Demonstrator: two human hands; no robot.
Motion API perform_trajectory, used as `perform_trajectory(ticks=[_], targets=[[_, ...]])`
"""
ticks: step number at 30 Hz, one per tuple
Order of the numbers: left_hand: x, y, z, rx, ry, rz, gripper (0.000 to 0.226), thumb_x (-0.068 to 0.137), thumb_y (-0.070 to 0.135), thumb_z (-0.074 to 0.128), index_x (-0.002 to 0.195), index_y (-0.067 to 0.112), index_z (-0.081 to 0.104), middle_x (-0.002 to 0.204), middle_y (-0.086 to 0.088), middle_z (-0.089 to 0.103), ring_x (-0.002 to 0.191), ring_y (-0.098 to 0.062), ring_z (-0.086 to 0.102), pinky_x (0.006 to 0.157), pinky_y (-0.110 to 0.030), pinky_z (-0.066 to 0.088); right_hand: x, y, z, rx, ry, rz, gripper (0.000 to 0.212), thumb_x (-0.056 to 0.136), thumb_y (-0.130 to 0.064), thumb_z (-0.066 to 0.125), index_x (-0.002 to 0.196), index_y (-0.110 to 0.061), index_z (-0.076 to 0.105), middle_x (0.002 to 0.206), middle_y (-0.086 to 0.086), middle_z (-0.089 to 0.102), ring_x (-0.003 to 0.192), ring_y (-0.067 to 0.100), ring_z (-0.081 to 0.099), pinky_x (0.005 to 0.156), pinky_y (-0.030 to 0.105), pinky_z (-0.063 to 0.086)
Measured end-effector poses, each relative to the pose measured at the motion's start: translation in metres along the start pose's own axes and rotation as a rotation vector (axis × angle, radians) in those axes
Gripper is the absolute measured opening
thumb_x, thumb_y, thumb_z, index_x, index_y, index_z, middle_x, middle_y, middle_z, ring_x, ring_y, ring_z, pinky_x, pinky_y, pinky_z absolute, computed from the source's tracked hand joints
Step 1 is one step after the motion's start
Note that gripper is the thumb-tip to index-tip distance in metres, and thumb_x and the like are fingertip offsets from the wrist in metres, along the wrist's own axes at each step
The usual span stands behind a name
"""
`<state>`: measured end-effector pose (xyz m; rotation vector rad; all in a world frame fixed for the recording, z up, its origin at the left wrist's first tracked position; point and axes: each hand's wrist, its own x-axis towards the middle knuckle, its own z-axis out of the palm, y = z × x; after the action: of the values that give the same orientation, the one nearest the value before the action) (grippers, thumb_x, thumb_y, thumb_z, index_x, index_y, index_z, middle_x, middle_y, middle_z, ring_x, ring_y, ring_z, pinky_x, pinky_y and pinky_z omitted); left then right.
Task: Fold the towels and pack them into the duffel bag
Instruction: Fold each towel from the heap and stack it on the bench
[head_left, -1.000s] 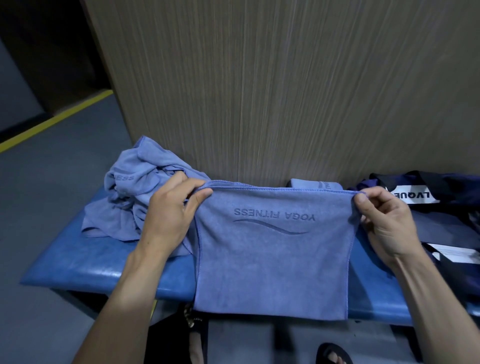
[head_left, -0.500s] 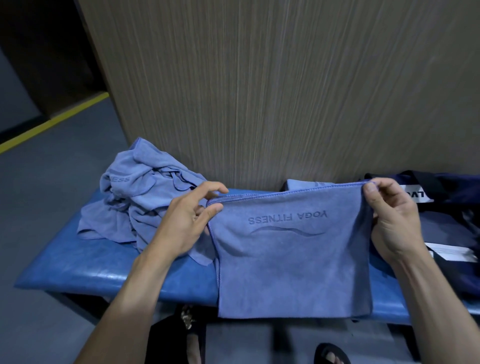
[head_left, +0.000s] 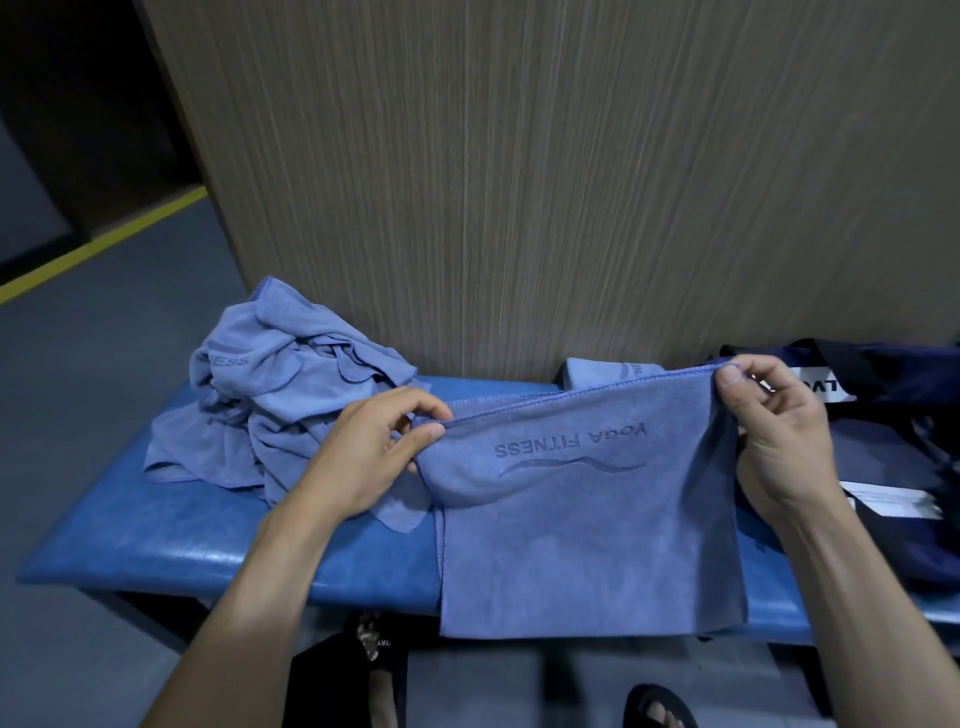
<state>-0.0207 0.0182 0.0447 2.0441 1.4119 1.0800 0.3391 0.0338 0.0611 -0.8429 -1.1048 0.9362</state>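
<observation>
Both hands pinch the blue towel's (head_left: 587, 519) top corners: left hand (head_left: 363, 457) at 9 o'clock, right hand (head_left: 769, 441) at 3. Its top hem runs left-right over the bench (head_left: 156, 540); the duffel bag (head_left: 893, 467) lies nearer the right hand.

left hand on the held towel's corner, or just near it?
Touching. The head view shows the left hand pinching the upper left corner of the held towel between thumb and fingers; the right hand pinches the opposite corner.

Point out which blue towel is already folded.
The small folded towel against the wall panel, behind the towel held up by both hands. The towels at left lie in a crumpled heap.
</observation>
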Motion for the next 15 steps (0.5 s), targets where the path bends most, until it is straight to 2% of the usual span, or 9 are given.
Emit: perform_trajectory(ticks=[3, 7, 9, 13, 15], targets=[[0.0, -0.004, -0.001, 0.027, 0.013, -0.005, 0.013, 0.092, 0.017, 0.072, 0.088, 0.028, 0.068, 0.078, 0.009, 0.067, 0.069, -0.016, 0.062, 0.069, -0.027, 0.049, 0.0, -0.002, 0.0, 0.018, 0.0, -0.003, 0.006, 0.086, -0.022, 0.07, 0.085, -0.025, 0.064, 0.074, -0.01, 0.068, 0.07, 0.002, 0.056, 0.07, 0.013, 0.044], [0.002, 0.006, -0.006, -0.359, 0.051, -0.055, 0.009, 0.086, 0.02, 0.073, 0.085, 0.013, 0.068, 0.08, 0.006, 0.069, 0.074, -0.008, 0.062, 0.075, -0.019, 0.051, 0.0, -0.008, -0.004, 0.0, 0.038, 0.003, 0.023, 0.074, -0.036, 0.08, 0.088, -0.025, 0.066, 0.076, -0.009, 0.068, 0.07, 0.002, 0.056, 0.067, 0.012, 0.043], [0.001, 0.01, -0.009, -0.464, 0.055, -0.069, 0.008, 0.08, 0.019, 0.075, 0.08, 0.013, 0.071, 0.079, 0.001, 0.07, 0.073, -0.009, 0.063, 0.074, -0.017, 0.052, -0.002, -0.012, -0.004, -0.005, 0.057, 0.008, 0.028, 0.071, -0.039, 0.083, 0.091, -0.025, 0.069, 0.075, -0.009, 0.069, 0.068, 0.001, 0.056, 0.064, 0.011, 0.043], [0.0, 0.016, -0.012, -0.509, 0.072, -0.061, 0.003, 0.078, 0.018, 0.075, 0.079, 0.02, 0.074, 0.079, 0.004, 0.071, 0.073, -0.006, 0.064, 0.071, -0.014, 0.05, -0.002, -0.015, -0.005, 0.012, 0.086, 0.025, 0.023, 0.078, -0.025, 0.074, 0.101, -0.02, 0.071, 0.069, -0.011, 0.07, 0.06, -0.002, 0.057, 0.056, 0.01, 0.044], [0.001, 0.019, -0.013, -0.601, 0.114, -0.055, 0.006, 0.079, 0.017, 0.074, 0.083, 0.021, 0.073, 0.077, 0.005, 0.07, 0.073, -0.004, 0.062, 0.072, -0.013, 0.05, -0.001, -0.016, -0.01, -0.004, 0.075, 0.035, 0.034, 0.073, -0.038, 0.084, 0.102, -0.022, 0.076, 0.072, -0.009, 0.068, 0.064, 0.006, 0.051, 0.056, 0.013, 0.04]])
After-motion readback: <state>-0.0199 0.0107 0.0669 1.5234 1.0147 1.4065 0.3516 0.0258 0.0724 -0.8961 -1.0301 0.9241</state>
